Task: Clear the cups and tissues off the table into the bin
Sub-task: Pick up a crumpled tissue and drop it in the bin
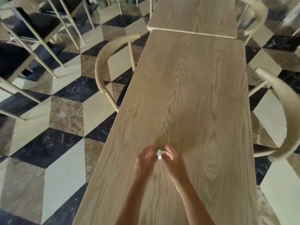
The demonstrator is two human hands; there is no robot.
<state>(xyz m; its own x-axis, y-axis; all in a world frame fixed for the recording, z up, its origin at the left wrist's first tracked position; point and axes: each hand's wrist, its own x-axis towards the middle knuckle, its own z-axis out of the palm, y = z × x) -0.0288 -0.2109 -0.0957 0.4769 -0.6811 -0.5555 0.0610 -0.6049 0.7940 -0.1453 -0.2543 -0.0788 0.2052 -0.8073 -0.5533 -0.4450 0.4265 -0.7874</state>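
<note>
Grip: both hands pinch one small white tissue scrap [159, 154] between them, left hand [145, 159] and right hand [172, 159] with fingers curled in close around it.
Tissue: bright, crumpled, held just above the table, whether it touches the wood I cannot tell.
Place: near end of the long light-wood table [194, 95], roughly midway between its left and right edges.
Beyond: a second table [194, 15] butts against the far end.
Sides: curved-back wooden chairs, one at the left edge [103, 65], one at the right edge [285, 114].
Floor: checkered marble tiles [65, 114].
</note>
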